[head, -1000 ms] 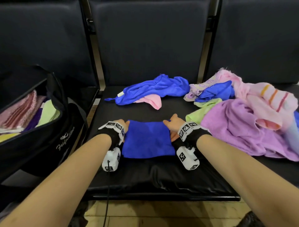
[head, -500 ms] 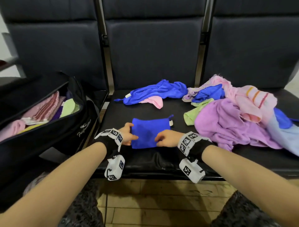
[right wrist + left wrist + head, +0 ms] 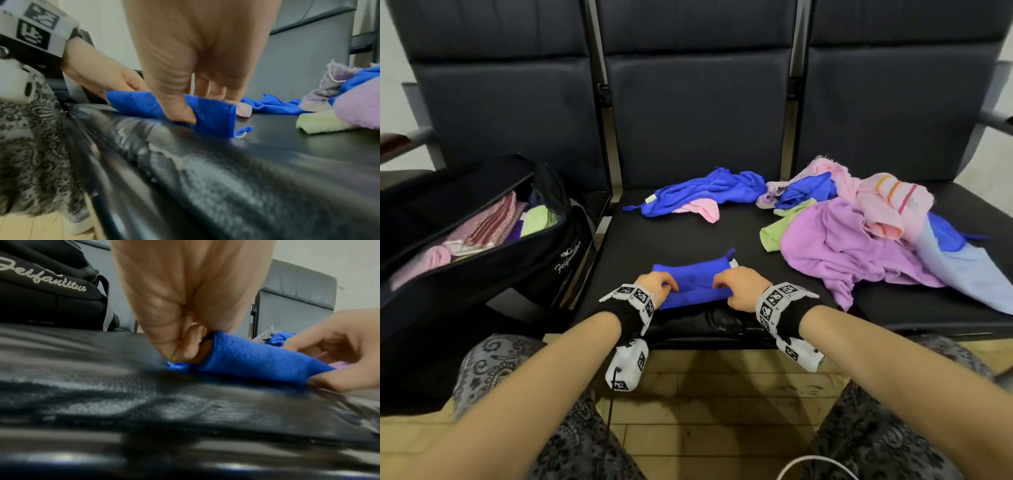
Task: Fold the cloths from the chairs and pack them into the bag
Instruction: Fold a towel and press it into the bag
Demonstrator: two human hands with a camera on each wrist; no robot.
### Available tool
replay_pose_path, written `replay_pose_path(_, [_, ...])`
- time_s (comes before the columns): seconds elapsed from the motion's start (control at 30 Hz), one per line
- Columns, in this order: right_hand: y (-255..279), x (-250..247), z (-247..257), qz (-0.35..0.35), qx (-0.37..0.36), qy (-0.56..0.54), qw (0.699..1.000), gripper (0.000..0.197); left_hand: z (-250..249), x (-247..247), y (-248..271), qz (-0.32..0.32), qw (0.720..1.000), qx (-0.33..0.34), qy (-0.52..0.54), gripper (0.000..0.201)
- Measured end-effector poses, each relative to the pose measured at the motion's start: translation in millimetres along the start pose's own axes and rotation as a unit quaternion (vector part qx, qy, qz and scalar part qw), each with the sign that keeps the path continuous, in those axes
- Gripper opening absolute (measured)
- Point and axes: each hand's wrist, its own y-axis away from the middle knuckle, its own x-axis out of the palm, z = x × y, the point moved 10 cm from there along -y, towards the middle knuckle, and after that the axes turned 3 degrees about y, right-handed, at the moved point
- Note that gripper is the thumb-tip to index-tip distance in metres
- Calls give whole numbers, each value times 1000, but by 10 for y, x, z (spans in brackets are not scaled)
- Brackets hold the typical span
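A small blue cloth lies folded on the middle chair seat, near its front edge. My left hand pinches its near left corner. My right hand pinches the near right corner between thumb and fingers. The near edge is lifted off the seat and rolling over. The open black bag stands on the left chair with folded cloths inside.
Loose cloths lie at the back of the seat: a blue one over a pink one. A heap of purple, pink, green and light blue cloths covers the right chair. Chair backs rise behind. My patterned knees are below.
The hands moved from the cloth's sides to its near corners and lifted the near edge. The head pulled back, so floor and knees came into view.
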Motion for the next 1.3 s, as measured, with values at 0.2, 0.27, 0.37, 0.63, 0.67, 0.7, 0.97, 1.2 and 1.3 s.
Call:
replay_pose_path(0.2, [119,-57,-71,-49,31,-16,998,35,-10,0,223,22,999,-13,-29,17])
replay_pose_path(0.27, [191,-52,-120,-52,40,-38,997,36,-3,4,295,32,998,-13,-56,12])
replay_pose_path(0.37, [288,-11,-116,-49,19,-56,997,18,-87,-15,317,12,993,46,-112,31])
replay_pose_path(0.63, [541,41,-135,-104,-90,-106,985,42,-304,302,447,89,974,157,-140,53])
replay_pose_path(0.67, [560,52,-64,-104,-118,-79,984,53,-283,367,451,111,970,158,-147,57])
replay_pose_path(0.7, [565,81,12,-100,-149,-41,983,61,-246,428,442,136,966,152,-159,61])
replay_pose_path(0.97, [450,381,-19,18,-64,6,998,75,63,553,413,196,949,73,-235,106])
replay_pose_path(1.2, [445,247,-291,-7,13,-51,999,59,172,473,332,196,965,88,-148,112])
replay_pose_path(1.3, [426,174,-319,-20,21,-77,997,46,228,423,282,188,981,54,-13,90])
